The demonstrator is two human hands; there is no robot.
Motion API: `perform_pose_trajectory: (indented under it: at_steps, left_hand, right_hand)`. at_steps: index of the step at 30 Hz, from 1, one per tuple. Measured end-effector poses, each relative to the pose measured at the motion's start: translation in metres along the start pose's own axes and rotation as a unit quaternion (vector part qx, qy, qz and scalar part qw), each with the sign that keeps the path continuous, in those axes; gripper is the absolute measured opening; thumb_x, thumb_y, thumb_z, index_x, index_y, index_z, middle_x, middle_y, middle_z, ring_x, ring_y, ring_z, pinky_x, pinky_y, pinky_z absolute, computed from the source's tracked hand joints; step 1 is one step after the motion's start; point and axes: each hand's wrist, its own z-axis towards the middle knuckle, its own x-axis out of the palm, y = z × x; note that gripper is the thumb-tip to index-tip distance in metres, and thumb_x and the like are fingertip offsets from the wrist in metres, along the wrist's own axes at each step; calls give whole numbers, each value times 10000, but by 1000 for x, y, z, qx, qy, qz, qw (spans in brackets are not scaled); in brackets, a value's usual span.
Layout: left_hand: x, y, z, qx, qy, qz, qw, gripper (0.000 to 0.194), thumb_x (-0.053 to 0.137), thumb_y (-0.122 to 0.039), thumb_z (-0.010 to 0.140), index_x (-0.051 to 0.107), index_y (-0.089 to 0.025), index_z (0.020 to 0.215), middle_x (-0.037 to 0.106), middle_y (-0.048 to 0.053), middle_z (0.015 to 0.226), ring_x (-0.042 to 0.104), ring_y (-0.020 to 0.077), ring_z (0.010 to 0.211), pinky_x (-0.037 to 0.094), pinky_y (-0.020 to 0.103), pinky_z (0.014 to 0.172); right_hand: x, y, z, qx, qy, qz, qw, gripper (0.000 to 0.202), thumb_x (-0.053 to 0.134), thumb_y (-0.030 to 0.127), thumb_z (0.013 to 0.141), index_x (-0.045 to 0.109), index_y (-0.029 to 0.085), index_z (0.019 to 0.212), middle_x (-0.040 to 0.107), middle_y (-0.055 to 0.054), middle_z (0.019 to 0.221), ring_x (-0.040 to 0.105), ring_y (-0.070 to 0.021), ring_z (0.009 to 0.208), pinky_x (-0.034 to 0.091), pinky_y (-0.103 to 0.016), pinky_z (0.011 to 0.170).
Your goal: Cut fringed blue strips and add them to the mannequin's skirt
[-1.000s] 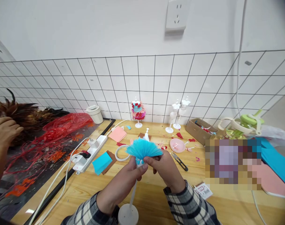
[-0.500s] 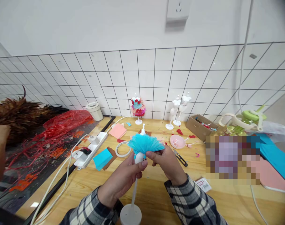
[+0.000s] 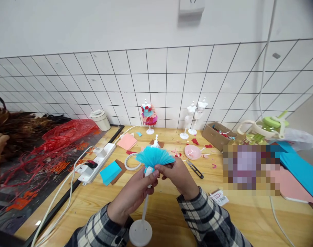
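Turquoise pleated ruffle (image 3: 155, 155) fans beyond the left hand (image 3: 138, 188) (gripping a slender white mannequin (image 3: 149, 171)). The right hand (image 3: 181, 176) pinches its edge.

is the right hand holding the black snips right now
No, the black snips lie on the wooden table, while the right hand pinches the blue frill.

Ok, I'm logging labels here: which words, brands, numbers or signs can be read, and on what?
No text can be read for certain.
White tag: print and barcode-like lines, too small.
Dark surface: orange marks, perhaps lettering, not legible.
Pixelated patch: anything written there is hidden.
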Motion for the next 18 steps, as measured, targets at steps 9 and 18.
perform_pose_trajectory:
  at_steps: [9,18]
  left_hand:
    - [2,0,1,-3,-26,-1,1000,380,772,-438,729,557,-180,906,513,-15,798,415,67,657,237,186,513]
    - [4,2,-4,40,-19,98,994,415,653,-546,802,520,-167,907,459,-22,742,338,75,615,230,197,505]
  right_hand:
    - [3,-2,1,15,-10,11,1000,258,756,378,666,682,143,741,643,4,619,551,-103,538,465,-225,501]
    - [1,-1,0,0,32,29,999,332,783,405,666,612,183,844,592,28,649,550,-109,570,410,-213,479]
